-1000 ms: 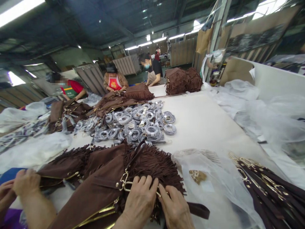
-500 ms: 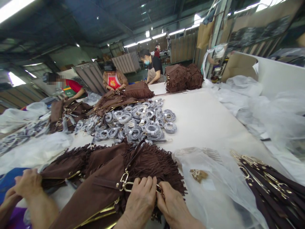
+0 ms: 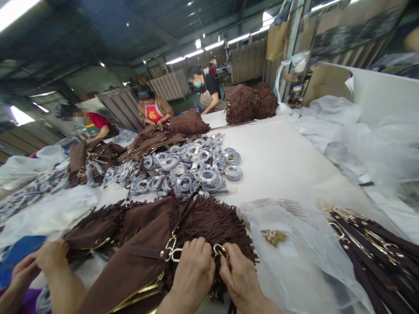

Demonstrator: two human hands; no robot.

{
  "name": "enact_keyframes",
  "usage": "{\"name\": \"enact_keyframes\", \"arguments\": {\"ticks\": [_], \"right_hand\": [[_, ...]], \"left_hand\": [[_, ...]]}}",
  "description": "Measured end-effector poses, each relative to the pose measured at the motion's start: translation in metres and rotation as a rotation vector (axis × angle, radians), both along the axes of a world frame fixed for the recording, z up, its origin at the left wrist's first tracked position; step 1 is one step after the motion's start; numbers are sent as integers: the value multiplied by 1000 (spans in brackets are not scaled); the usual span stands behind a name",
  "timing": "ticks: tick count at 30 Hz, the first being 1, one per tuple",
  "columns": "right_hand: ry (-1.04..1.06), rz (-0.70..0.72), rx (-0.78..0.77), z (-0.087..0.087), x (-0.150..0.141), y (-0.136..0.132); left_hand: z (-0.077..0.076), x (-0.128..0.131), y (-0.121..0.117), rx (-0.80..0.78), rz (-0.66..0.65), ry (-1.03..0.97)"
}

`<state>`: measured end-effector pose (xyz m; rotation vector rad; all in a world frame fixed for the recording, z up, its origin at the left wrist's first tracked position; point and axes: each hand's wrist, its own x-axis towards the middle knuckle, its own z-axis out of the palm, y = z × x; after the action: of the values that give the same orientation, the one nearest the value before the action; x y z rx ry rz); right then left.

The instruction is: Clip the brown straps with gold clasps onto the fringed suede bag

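A dark brown fringed bag point(image 3: 137, 266) with gold zips lies on the table in front of me. My left hand point(image 3: 194, 271) is closed over the bag's upper right edge, around an oval gold ring point(image 3: 176, 254) that shows left of its fingers. Just to the right, my right hand point(image 3: 241, 274) pinches a gold snap hook point(image 3: 220, 249), whose curved end points toward my left hand. A dark strap end hangs beneath my right hand. Long brown fringe point(image 3: 209, 220) spreads out behind both hands. My fingertips are partly hidden.
Coiled grey-wrapped straps point(image 3: 186, 168) are heaped beyond the bag. At right are a clear plastic bag point(image 3: 294, 261) and dark straps with gold hooks point(image 3: 369, 248). A neighbour's hands point(image 3: 52, 257) work at lower left. More brown bags point(image 3: 250, 102) and several people are farther back.
My right hand has moved slightly to the right, away from my left hand. The snap hook's curved end now shows between them. At lower left, the neighbour's hands have shifted right.
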<state>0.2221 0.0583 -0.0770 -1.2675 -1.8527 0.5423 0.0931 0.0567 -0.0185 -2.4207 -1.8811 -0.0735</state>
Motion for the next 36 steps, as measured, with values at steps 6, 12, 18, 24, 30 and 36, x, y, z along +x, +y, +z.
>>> {"name": "enact_keyframes", "arguments": {"ticks": [6, 12, 18, 24, 30, 36], "right_hand": [[-96, -62, 179, -4, -13, 8], [-101, -37, 174, -6, -21, 13], [-100, -7, 189, -9, -24, 16], [-76, -16, 230, -8, -25, 18], [-108, 53, 217, -6, -23, 14], [-96, 82, 201, -5, -11, 6]], "left_hand": [[5, -2, 2, -59, 24, -88], [11, -4, 5, -163, 65, -233], [15, -4, 8, -200, 68, -231], [18, -4, 8, -207, 79, -229], [19, -5, 8, -166, 103, -233], [17, -7, 8, -153, 70, -215]]}}
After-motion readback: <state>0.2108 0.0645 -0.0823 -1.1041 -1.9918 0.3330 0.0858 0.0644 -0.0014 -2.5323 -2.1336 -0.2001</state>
